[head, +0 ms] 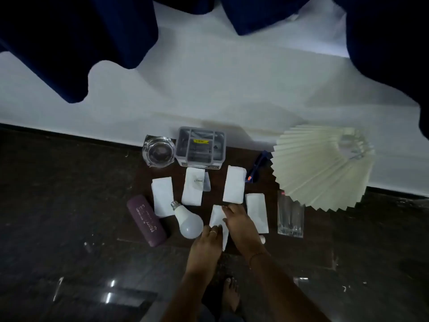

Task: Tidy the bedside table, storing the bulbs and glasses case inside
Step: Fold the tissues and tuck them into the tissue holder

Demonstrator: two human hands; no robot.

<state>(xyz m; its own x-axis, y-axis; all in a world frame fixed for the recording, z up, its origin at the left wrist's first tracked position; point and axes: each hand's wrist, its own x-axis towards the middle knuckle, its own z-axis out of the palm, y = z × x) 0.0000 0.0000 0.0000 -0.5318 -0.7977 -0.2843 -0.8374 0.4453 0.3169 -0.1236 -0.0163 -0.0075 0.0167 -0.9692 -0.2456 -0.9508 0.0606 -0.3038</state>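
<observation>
On the dark brown bedside table (273, 202) a white bulb (188, 220) lies on its side at the front left. A purple glasses case (146, 221) lies just left of it, near the table's left edge. A second small white bulb (262, 239) peeks out beside my right wrist, mostly hidden. Both hands are on a folded white paper (216, 217) at the front middle. My left hand (206, 240) pinches its near left edge with curled fingers. My right hand (239, 225) presses flat on top of it.
Several more folded white papers (234, 188) lie across the top. At the back stand a glass ashtray (158, 151) and a grey organiser (200, 147). Blue glasses (258, 167), a pleated lampshade (322, 166) and a glass tumbler (290, 217) are on the right. My bare foot (229, 293) is below.
</observation>
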